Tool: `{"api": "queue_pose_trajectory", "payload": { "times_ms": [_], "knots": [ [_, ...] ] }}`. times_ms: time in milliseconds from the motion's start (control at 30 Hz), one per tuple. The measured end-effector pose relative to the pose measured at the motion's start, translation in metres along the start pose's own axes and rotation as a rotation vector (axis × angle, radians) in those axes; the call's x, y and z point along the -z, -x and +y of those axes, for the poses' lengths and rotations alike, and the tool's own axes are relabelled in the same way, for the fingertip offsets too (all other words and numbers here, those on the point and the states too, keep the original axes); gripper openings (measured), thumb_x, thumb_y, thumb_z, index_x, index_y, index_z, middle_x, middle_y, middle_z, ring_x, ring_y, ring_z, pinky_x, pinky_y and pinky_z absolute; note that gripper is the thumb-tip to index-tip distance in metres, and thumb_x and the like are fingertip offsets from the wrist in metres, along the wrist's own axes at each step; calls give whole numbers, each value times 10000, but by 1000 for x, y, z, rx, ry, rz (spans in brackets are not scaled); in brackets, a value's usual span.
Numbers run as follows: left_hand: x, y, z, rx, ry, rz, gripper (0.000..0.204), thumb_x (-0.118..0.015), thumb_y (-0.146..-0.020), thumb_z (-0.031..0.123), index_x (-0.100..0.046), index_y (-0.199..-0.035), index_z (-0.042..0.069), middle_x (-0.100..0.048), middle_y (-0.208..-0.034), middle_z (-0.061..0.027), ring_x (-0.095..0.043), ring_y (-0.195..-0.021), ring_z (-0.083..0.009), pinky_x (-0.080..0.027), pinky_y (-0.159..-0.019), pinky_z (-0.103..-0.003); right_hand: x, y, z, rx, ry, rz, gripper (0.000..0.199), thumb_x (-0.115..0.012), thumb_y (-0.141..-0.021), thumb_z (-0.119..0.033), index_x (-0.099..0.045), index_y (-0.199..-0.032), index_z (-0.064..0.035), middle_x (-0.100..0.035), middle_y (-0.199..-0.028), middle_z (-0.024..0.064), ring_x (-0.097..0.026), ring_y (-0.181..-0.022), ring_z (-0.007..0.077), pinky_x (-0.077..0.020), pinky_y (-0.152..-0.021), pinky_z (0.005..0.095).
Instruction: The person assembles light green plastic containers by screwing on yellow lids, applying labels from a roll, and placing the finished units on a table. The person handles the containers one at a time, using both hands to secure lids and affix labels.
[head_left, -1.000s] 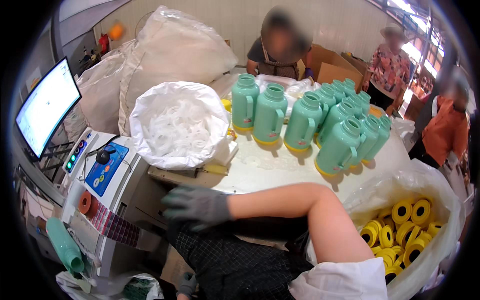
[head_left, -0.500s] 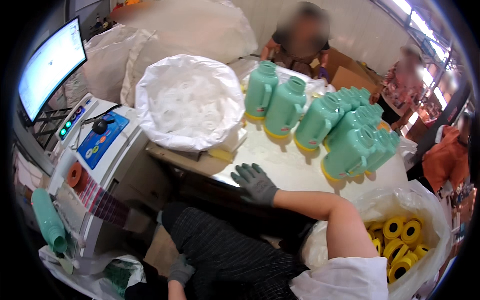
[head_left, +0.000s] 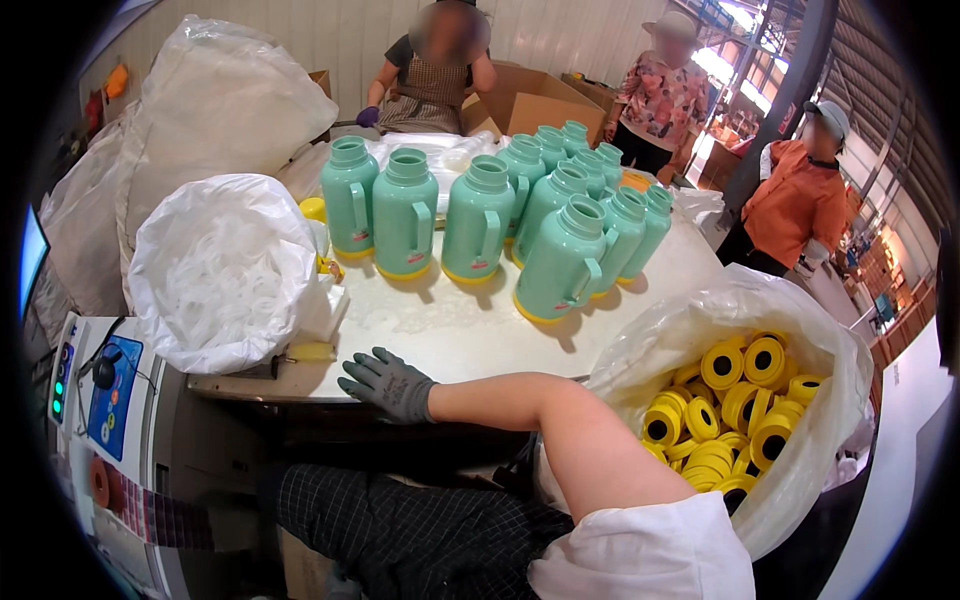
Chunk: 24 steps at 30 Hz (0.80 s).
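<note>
My right hand (head_left: 390, 386), in a grey work glove with green fingertips, lies with fingers spread on the near edge of the white table (head_left: 420, 320). It holds nothing. Farther back on the table stand several green thermos jugs (head_left: 478, 222), upright, with side handles, yellow bases and open necks. The jugs at the right are bunched together. At the lower edge, beside my dark checked trousers, only a small piece of my gloved left hand (head_left: 343, 582) shows; its fingers are hidden.
A white bag of translucent plastic rings (head_left: 230, 280) stands left of the jugs. At the right, a clear bag (head_left: 800, 310) holds several yellow round parts with black centres (head_left: 722, 366). A machine with a blue panel (head_left: 115, 390) stands left. Several people are beyond the table.
The view has swung to the right, so the jugs and table appear farther left and more of the yellow parts shows. My right hand stays spread at the table edge; my left has nearly left view.
</note>
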<state>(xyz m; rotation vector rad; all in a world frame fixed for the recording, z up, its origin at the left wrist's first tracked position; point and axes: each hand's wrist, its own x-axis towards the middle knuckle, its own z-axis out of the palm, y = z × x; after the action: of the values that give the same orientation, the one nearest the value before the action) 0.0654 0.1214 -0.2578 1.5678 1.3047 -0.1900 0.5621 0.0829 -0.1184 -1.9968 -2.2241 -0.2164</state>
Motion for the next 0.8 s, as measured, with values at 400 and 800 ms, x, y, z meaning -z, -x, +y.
{"api": "queue_pose_trajectory", "payload": {
  "times_ms": [400, 800],
  "knots": [
    [37, 19, 76, -136, -330, 110, 429, -622, -994, 402, -702, -1263, 78, -726, -1225, -192, -666, -1158, -378, -510, -1013, -484, -22, 5, 19, 11, 1, 160, 672, -715, -901, -426, -613, -1398, 15, -556, -1483, 299, -473, -1399, 527, -317, -1202, 633],
    [10, 272, -107, 400, 164, 1881, 330, -692, -949, 185, -638, -1226, 15, -675, -1135, -230, -655, -1065, -374, -491, -978, -500, -52, -44, 10, 164, -19, -20, 863, -707, -924, -479, -420, -1575, 9, -463, -1603, 224, -401, -1508, 405, -307, -1258, 505]
  ]
}}
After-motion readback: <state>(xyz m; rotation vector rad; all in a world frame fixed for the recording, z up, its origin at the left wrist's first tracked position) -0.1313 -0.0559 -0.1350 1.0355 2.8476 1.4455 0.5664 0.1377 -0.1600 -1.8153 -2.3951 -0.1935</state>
